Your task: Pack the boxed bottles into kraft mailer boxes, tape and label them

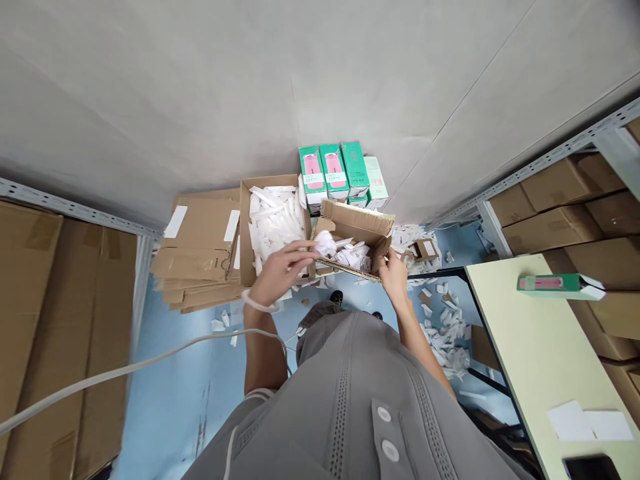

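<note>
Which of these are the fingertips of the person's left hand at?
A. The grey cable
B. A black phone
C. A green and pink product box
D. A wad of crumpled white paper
D: the fingertips of the left hand are at a wad of crumpled white paper, above an open cardboard box.

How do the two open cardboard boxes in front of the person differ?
The right hand is on the edge of a tilted cardboard box; the cardboard box beside it looks level. The tilted box holds a few crumpled white papers; the other is heaped with white paper strips. Both are open-topped brown corrugated cardboard.
</note>
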